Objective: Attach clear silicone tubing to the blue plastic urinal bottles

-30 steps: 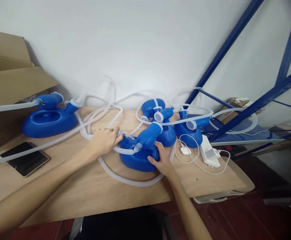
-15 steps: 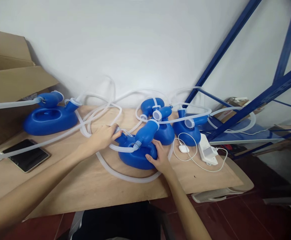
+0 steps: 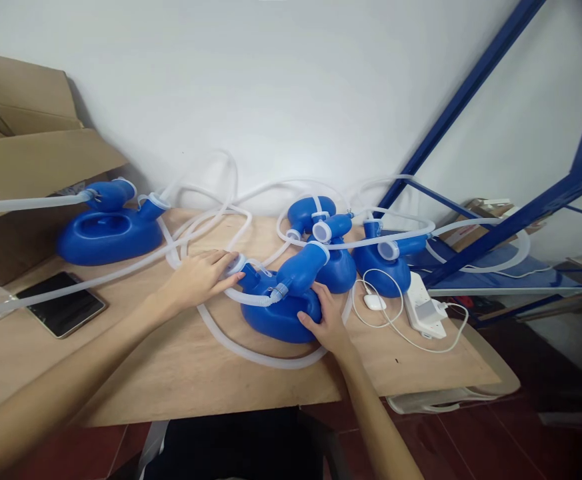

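Observation:
A blue plastic urinal bottle [image 3: 271, 321] lies on the table in front of me. My right hand [image 3: 329, 317] grips its right end, thumb on top and fingers around the far side. At the bottle's neck, my left hand [image 3: 208, 277] has its fingers on the white cap [image 3: 237, 263]. Resting across this bottle is a blue funnel-shaped piece [image 3: 301, 268] with a white rim, joined to a clear hose [image 3: 251, 298]. Part of the bottle's right end is hidden by my fingers.
More blue urinal bottles with hoses stand at the left [image 3: 113, 243] and right [image 3: 383, 273]. A black phone [image 3: 63, 310], a cardboard box [image 3: 31, 160] and a white power strip [image 3: 423, 307] with a cable share the wooden table [image 3: 181, 380]. A blue metal rack [image 3: 465, 103] rises at right.
My left fingers have shifted and now lie over the white cap, which shows more. The right hand keeps its grip on the bottle. The whole view has shifted slightly.

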The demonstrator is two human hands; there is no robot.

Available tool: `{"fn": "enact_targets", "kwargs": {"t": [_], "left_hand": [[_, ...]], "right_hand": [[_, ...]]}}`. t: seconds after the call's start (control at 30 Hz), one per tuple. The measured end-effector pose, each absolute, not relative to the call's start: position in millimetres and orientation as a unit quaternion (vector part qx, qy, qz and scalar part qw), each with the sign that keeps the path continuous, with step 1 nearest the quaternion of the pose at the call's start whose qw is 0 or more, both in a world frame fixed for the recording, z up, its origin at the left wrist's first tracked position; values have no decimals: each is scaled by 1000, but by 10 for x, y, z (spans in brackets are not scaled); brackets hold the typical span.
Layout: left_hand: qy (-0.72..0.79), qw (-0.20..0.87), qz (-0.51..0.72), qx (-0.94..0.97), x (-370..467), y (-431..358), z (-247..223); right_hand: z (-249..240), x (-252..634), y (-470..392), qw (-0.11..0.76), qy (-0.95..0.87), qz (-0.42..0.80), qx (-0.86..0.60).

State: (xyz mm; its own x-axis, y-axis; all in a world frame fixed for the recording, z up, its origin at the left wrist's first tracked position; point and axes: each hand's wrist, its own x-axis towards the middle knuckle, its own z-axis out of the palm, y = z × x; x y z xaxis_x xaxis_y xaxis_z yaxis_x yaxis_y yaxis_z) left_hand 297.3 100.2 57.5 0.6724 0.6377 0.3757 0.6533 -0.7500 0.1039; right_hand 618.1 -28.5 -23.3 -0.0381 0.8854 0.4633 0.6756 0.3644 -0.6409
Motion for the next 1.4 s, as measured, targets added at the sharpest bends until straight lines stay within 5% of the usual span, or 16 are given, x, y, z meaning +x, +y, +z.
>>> {"fn": "enact_targets", "kwargs": {"t": [0.43,0.73,0.87,1.4], "left_hand": [[-236,166,-340,-895,3071,1119,185],[-268,44,-313,-910,3011,1196,169],[-208,61,-255,-942,2935,1342,201],[-150,104,-338,-923,2931,1476,-82]], "right_hand": [[-250,6184,-288,429,-705,121,-552],[-264,6236,-247,440,-710,125,-536],[-263,6252,-245,436,-713,123,-535],[-298,6367,-184,447,-732,108,-502]]}}
